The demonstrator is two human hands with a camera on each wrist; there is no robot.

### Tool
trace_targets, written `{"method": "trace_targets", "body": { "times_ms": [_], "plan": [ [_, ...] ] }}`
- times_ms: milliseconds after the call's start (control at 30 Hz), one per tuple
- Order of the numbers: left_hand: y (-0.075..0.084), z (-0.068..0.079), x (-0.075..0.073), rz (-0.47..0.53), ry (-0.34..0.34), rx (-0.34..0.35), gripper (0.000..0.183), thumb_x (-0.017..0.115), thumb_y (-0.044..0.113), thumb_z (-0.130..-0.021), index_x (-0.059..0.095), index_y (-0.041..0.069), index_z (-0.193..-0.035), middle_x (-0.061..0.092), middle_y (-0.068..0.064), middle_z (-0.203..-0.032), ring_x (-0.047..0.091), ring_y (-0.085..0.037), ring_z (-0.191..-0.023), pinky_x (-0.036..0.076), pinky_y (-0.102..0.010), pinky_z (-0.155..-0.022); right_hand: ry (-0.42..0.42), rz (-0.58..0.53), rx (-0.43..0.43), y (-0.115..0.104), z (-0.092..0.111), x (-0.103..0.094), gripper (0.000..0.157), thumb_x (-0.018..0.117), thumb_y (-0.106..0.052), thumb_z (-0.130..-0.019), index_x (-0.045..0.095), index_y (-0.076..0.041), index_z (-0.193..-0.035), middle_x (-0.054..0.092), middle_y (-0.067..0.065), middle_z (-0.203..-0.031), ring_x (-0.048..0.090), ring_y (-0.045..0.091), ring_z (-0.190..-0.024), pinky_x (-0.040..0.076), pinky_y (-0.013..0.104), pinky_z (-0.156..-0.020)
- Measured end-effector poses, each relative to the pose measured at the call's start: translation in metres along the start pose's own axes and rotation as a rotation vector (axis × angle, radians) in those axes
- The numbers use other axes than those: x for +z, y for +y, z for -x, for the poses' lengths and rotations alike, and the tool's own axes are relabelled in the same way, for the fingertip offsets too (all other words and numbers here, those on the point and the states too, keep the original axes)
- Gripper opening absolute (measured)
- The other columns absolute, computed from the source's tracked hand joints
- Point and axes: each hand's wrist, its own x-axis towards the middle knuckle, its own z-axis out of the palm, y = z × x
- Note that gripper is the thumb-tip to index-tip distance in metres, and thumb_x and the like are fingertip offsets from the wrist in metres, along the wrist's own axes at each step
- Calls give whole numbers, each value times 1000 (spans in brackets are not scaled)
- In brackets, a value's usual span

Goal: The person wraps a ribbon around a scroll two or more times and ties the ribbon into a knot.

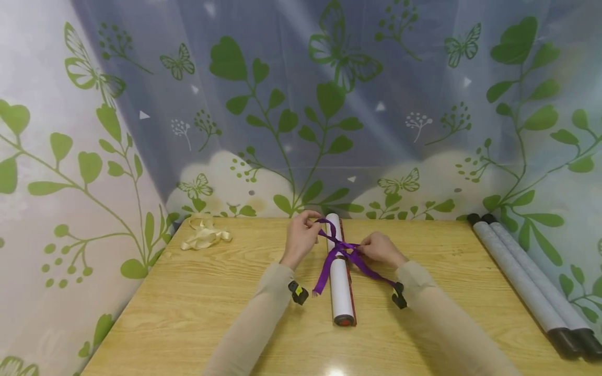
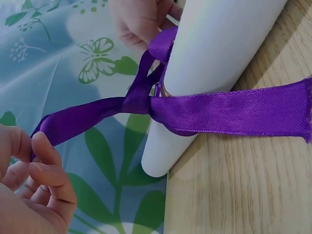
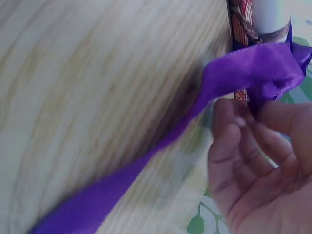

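A white paper roll (image 1: 341,287) lies lengthwise on the table beside a narrow red item (image 1: 352,308). Round its middle a purple ribbon (image 1: 324,274) is tied in a bow, with two loose tails. My left hand (image 1: 301,235) pinches one loop between thumb and fingers, left of the roll; the left wrist view shows that loop (image 2: 73,119) drawn out from the knot (image 2: 136,102). On the other side my right hand (image 1: 380,248) pinches the ribbon close to the knot. In the right wrist view a long tail (image 3: 161,146) trails over the tabletop past the right hand (image 3: 268,165).
A crumpled cream ribbon (image 1: 207,235) lies at the table's back left. Two grey rolls with black ends (image 1: 522,277) rest along the right edge. A patterned curtain (image 1: 291,104) hangs behind the wooden table (image 1: 188,313).
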Motion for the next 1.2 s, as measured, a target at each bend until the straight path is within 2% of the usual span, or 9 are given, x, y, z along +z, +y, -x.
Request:
{"method": "trace_targets", "body": {
  "times_ms": [100, 167, 300, 433, 633, 767, 867, 1033, 1200],
  "plan": [
    [1, 0, 0, -1, -1, 6, 24, 59, 5, -88, 69, 6, -110, 58, -4, -70, 58, -17, -48, 37, -21, -39, -31, -4, -135, -1, -2, 3, 25, 60, -2, -89, 69, 2, -112, 73, 16, -96, 69, 26, -86, 55, 36, -76],
    [0, 0, 1, -4, -1, 11, 25, 59, 4, -88, 69, 4, -111, 58, -4, -69, 57, -15, -47, 37, -20, -39, -32, -3, -230, -2, -4, 6, 32, 58, 1, -89, 66, -1, -119, 71, 18, -108, 68, 31, -98, 55, 42, -85],
    [-2, 0, 2, -12, -3, 19, 25, 59, 4, -88, 68, 1, -112, 58, -5, -67, 57, -14, -46, 38, -20, -39, -5, -6, -320, -4, -7, 8, 27, 56, 0, -91, 72, -3, -112, 73, 13, -106, 69, 25, -93, 55, 40, -83],
    [-5, 1, 0, -24, 8, 4, 23, 62, 4, -89, 68, 3, -110, 58, -4, -67, 58, -17, -45, 38, -21, -38, 8, 19, -271, -3, -9, 8, 20, 57, -6, -95, 77, -6, -96, 73, 4, -86, 59, 11, -71, 50, 26, -66],
    [-10, 0, -3, -40, 37, -22, 20, 62, 5, -88, 69, 6, -107, 57, -3, -68, 55, -12, -44, 41, -22, -41, -32, 61, -176, 7, -6, 5, 23, 58, -11, -94, 78, -7, -84, 64, -2, -71, 44, 11, -61, 36, 25, -58],
    [-14, -1, -6, -56, 32, -40, 22, 60, 6, -88, 71, 6, -107, 58, -4, -70, 58, -14, -46, 42, -22, -41, -76, 7, -63, 10, -2, 1, 29, 56, -11, -89, 66, -5, -63, 46, -6, -56, 34, 10, -53, 31, 24, -53],
    [-18, 0, -8, -76, 25, -52, 24, 57, 7, -89, 73, 5, -108, 63, -11, -74, 62, -24, -51, 40, -22, -41, -74, -47, 44, 12, 1, -3, 27, 56, -12, -85, 60, -7, -58, 43, -6, -52, 34, 9, -48, 33, 23, -49],
    [-27, 2, -14, -91, 18, -75, 23, 56, 9, -91, 75, 5, -104, 69, -23, -86, 66, -33, -58, 42, -24, -43, -23, -2, 151, 15, 5, -11, 25, 57, -16, -85, 64, -5, -64, 56, 2, -57, 46, 13, -50, 41, 24, -48],
    [-32, 2, -17, -95, 16, -76, 22, 59, 11, -91, 75, 4, -103, 69, -24, -88, 62, -20, -51, 45, -24, -45, -22, 73, -61, 12, 4, -8, 24, 61, -11, -90, 69, 5, -105, 70, 19, -93, 66, 27, -79, 54, 38, -70]
  ]
}}
